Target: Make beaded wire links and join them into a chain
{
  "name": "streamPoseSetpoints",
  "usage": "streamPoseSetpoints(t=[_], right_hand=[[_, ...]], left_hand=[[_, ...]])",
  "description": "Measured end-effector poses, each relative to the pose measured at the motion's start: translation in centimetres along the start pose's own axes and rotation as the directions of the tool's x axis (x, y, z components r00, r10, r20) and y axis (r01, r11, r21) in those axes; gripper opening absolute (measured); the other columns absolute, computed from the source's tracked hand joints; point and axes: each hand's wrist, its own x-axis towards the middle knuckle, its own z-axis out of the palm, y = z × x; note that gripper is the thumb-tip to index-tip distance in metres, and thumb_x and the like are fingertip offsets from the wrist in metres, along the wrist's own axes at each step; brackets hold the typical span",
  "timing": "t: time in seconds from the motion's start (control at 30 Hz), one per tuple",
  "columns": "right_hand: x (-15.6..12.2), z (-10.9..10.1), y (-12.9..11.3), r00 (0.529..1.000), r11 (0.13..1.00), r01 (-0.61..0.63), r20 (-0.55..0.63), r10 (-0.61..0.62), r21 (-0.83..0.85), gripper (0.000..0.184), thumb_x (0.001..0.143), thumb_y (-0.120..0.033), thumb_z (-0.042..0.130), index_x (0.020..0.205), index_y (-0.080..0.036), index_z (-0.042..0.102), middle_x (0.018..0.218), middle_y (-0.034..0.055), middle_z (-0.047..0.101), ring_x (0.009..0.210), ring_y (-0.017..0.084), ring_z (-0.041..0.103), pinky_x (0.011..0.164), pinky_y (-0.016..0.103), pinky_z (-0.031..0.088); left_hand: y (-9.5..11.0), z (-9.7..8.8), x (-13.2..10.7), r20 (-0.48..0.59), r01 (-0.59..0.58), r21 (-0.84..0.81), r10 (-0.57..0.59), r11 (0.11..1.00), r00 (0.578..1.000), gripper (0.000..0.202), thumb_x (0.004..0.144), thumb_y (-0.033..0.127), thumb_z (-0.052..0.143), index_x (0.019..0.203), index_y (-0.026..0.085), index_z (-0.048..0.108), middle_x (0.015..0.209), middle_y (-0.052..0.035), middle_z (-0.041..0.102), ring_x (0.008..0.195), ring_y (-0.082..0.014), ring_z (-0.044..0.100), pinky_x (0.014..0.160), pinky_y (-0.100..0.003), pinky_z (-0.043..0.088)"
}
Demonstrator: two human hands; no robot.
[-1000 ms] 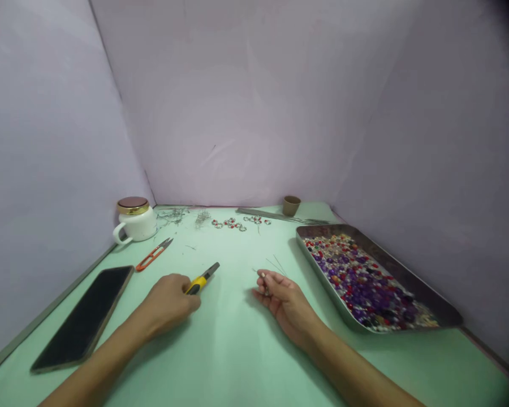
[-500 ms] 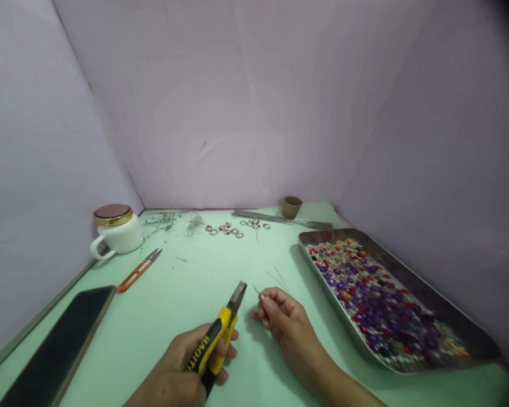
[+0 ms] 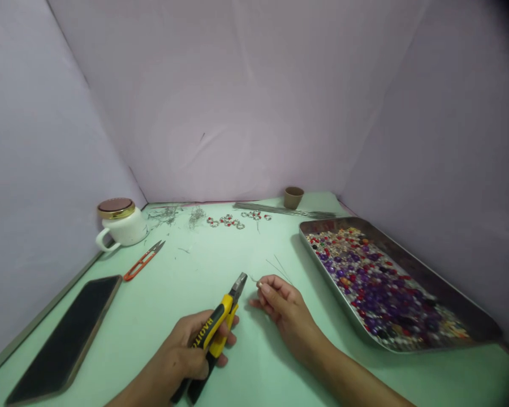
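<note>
Since a second ago, the left hand (image 3: 182, 350) has swung the yellow-and-black pliers (image 3: 216, 323) nearer the right hand (image 3: 286, 308), fingers wrapped round them. Just right of their tip, the right thumb and fingertips pinch a fine wire (image 3: 253, 278); farther right lies a metal tray (image 3: 441, 290) of beads (image 3: 377, 294).

Since a second ago, we have turned our left hand (image 3: 180, 353), baring the lettering on the pliers (image 3: 223, 314), and brought their tip nearer the bead tray (image 3: 428, 285).
</note>
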Motion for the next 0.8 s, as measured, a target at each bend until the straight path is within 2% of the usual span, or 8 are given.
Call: streamPoseSetpoints(t=[0.23,0.4,0.6,0.8], right_hand=[[-0.3,0.2,-0.1,0.996,0.997,0.079,0.046,-0.078,-0.022,0.02,0.067,-0.033,0.065,0.069,-0.016,0.056,0.052,-0.0058,0.044,0.047,0.006,0.034,0.075,0.035,0.044],[-0.4,0.2,-0.1,0.992,0.994,0.105,0.067,-0.102,-0.042,0.021,0.064,-0.035,0.066,0.063,-0.016,0.056,0.05,-0.0064,0.043,0.046,0.006,0.034,0.074,0.034,0.044],[-0.3,-0.1,0.2,0.989,0.991,0.127,0.077,-0.124,-0.04,0.018,0.066,-0.034,0.065,0.069,-0.017,0.058,0.05,-0.0063,0.043,0.046,0.007,0.035,0.074,0.035,0.044],[-0.4,-0.1,0.1,0.991,0.994,0.113,0.078,-0.111,-0.015,0.019,0.064,-0.033,0.066,0.065,-0.017,0.057,0.049,-0.0072,0.042,0.044,0.006,0.034,0.074,0.035,0.045]], left_hand=[[0.4,0.7,-0.8,0.001,-0.047,0.061,0.047,0.997,0.999,0.042,0.041,0.002,0.042,0.076,0.015,0.061,0.113,-0.0094,0.055,0.1,-0.0277,0.049,0.078,-0.037,0.039],[1.0,1.3,-1.2,0.001,-0.056,0.12,0.056,0.991,0.998,0.04,0.043,0.001,0.041,0.076,0.015,0.059,0.111,-0.0101,0.056,0.099,-0.027,0.05,0.08,-0.038,0.039],[1.4,1.6,-1.4,0.003,-0.049,0.177,0.049,0.983,0.999,0.038,0.043,0.001,0.042,0.075,0.014,0.057,0.105,-0.0112,0.057,0.099,-0.0273,0.05,0.079,-0.037,0.039],[1.7,1.9,-1.5,0.002,-0.02,0.202,0.02,0.979,1.0,0.039,0.041,0.003,0.042,0.075,0.014,0.057,0.11,-0.0115,0.054,0.101,-0.028,0.048,0.082,-0.038,0.038]])
